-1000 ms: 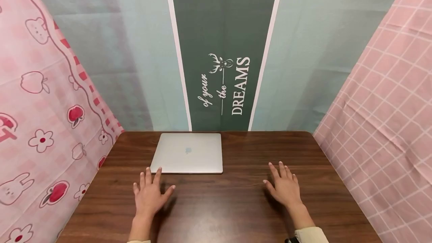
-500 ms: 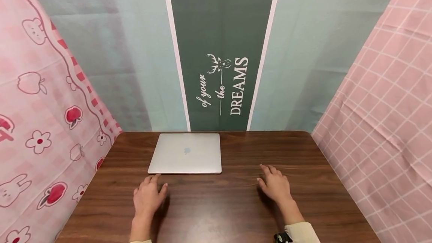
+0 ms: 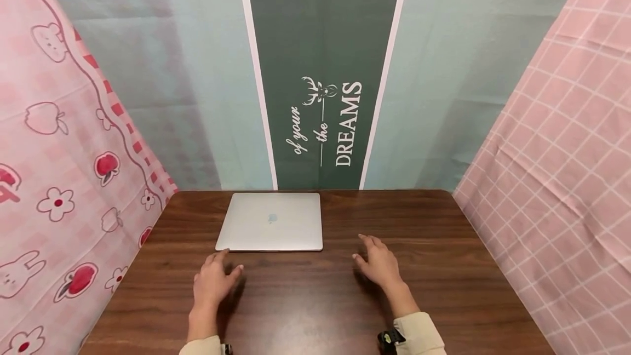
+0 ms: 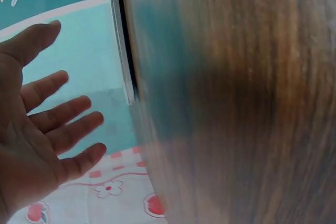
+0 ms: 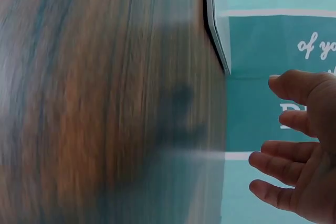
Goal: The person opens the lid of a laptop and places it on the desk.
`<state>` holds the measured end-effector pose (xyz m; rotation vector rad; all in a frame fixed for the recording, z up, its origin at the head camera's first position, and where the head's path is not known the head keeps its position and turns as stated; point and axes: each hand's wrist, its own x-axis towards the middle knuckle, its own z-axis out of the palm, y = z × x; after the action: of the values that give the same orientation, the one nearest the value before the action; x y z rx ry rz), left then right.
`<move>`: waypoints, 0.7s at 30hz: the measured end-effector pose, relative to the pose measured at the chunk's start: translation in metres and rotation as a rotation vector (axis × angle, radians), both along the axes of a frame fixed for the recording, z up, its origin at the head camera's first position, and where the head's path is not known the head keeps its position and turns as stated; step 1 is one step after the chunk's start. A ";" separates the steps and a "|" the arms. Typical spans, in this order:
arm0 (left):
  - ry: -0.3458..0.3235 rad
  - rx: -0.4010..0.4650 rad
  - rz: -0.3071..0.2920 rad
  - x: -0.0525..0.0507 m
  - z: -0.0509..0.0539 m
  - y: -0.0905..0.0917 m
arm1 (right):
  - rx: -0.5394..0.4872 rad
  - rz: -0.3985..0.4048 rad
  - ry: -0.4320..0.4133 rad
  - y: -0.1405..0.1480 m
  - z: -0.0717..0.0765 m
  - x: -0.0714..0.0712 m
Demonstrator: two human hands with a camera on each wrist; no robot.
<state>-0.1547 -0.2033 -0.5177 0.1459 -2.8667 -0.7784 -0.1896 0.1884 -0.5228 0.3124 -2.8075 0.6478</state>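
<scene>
A closed silver laptop (image 3: 271, 229) with an apple logo lies at the back left of the wooden table. My left hand (image 3: 211, 282) is at its front left corner, fingers loosely bent; whether the fingertips touch the edge I cannot tell. In the left wrist view the left hand (image 4: 37, 124) has spread fingers and holds nothing, with the thin edge of the laptop (image 4: 124, 51) beyond. My right hand (image 3: 380, 263) hovers to the right of the laptop, apart from it. Relaxed, slightly bent fingers show on the right hand (image 5: 299, 150) in the right wrist view, with nothing in them.
The dark brown table (image 3: 305, 300) reaches back to a green and teal curtain (image 3: 320, 32). Pink printed cloth (image 3: 64, 152) hangs on the left, and pink checked cloth (image 3: 562, 158) on the right. A dark wrist strap (image 3: 389, 339) sits at the right sleeve.
My right hand has moved left, toward the laptop. My left hand has drawn back slightly from over the laptop's corner, its fingers now less spread. The laptop has stayed in place on the table.
</scene>
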 end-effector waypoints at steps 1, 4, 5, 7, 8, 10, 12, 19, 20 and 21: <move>0.007 0.011 -0.003 -0.001 -0.001 -0.001 | -0.015 0.004 -0.004 -0.002 -0.001 -0.001; 0.029 0.040 -0.018 -0.004 -0.004 -0.004 | -0.051 0.008 -0.027 -0.010 -0.003 -0.003; 0.036 0.049 -0.022 -0.005 -0.005 -0.005 | -0.070 0.010 -0.035 -0.013 -0.004 -0.004; 0.046 0.064 -0.023 -0.007 -0.007 -0.008 | -0.097 0.018 -0.054 -0.019 -0.005 -0.005; 0.048 0.072 -0.022 -0.009 -0.008 -0.009 | -0.105 0.025 -0.059 -0.022 -0.006 -0.006; 0.048 0.084 -0.021 -0.012 -0.010 -0.013 | -0.130 0.031 -0.075 -0.028 -0.008 -0.008; 0.047 0.093 -0.022 -0.015 -0.012 -0.016 | -0.156 0.035 -0.080 -0.034 -0.009 -0.010; 0.036 0.146 -0.002 -0.027 -0.017 -0.026 | -0.300 0.052 -0.115 -0.050 -0.015 -0.023; 0.031 0.158 0.004 -0.028 -0.018 -0.027 | -0.339 0.058 -0.123 -0.052 -0.016 -0.025; 0.028 0.170 0.008 -0.030 -0.019 -0.027 | -0.378 0.063 -0.131 -0.053 -0.016 -0.027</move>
<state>-0.1844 -0.2307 -0.5369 0.1665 -2.7695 -1.0133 -0.2163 0.1352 -0.5392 0.2945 -2.7237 1.2295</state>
